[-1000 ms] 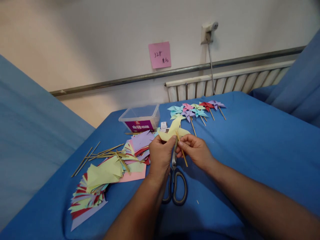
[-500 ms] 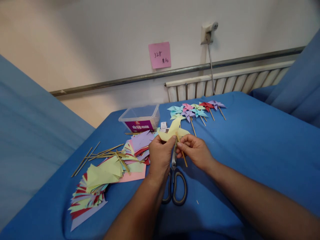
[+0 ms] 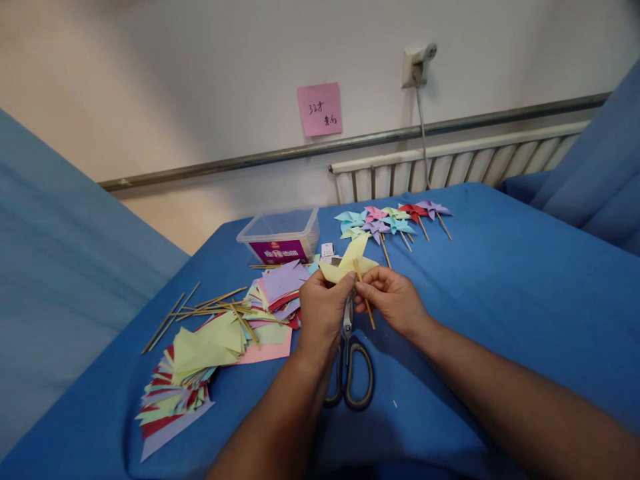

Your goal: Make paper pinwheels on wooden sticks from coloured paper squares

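Note:
I hold a pale yellow paper pinwheel (image 3: 349, 261) above the blue table (image 3: 500, 280). My left hand (image 3: 323, 310) pinches its lower left edge with closed fingers. My right hand (image 3: 393, 299) is closed on a thin wooden stick (image 3: 364, 295) that runs up to the pinwheel's centre. Grey-handled scissors (image 3: 350, 363) lie on the cloth right under both hands, blades partly hidden by them.
Cut coloured paper squares (image 3: 200, 360) and loose wooden sticks (image 3: 210, 307) lie to the left. A clear plastic box (image 3: 280, 235) stands behind them. Several finished pinwheels (image 3: 390, 223) lie at the back. A pink note (image 3: 320, 109) is stuck on the wall.
The hands and pinwheel have shifted very slightly; the grips are the same and nothing else has moved.

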`<state>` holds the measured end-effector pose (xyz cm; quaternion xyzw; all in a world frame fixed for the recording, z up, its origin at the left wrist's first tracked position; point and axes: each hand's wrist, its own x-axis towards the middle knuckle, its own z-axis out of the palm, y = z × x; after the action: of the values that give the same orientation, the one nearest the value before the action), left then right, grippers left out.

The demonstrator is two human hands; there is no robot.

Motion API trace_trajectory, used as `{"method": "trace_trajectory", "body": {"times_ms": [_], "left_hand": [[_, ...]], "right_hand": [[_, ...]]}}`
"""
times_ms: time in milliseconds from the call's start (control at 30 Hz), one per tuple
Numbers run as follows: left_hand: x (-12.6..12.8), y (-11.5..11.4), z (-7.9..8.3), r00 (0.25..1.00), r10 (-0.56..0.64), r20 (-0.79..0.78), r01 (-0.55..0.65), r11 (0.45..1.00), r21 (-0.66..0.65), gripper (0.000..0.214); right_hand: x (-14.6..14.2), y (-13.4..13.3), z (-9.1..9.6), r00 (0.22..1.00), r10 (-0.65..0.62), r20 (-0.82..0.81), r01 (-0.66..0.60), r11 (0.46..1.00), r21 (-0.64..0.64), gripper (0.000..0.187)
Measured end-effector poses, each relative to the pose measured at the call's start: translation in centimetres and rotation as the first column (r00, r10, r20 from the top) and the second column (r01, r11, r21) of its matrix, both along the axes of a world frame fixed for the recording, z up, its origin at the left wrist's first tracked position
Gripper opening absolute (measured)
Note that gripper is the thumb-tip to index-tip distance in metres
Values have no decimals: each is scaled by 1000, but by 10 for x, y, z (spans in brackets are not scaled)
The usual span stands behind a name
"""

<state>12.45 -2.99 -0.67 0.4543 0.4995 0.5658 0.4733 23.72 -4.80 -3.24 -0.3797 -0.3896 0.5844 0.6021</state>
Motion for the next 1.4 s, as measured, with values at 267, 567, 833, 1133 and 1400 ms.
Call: {"method": "trace_trajectory", "body": {"times_ms": [267,567,833,1133,1400], "left_hand": [[-3,5,-2,997,54,57,-56,998,36,29],[2,10,-7,939,72,336,-42,995,-95,33],[0,6,-1,898,67,435,17,982,-186,27],[-3,9,0,878,48,477,10,993,-118,28],[-7,13,-4,923,101,372,-84,995,-60,28]], "right_hand": [[2,-4,0,993,-55,104,44,994,99,39],[8,-10,13,981,-194,5,191,970,147,28],[5,-19,-1,943,333,-3,-323,916,237,23],[-1,-18,-9,903,424,60,-429,894,128,30],[2,-18,-7,865,496,75,-502,851,155,35]]}}
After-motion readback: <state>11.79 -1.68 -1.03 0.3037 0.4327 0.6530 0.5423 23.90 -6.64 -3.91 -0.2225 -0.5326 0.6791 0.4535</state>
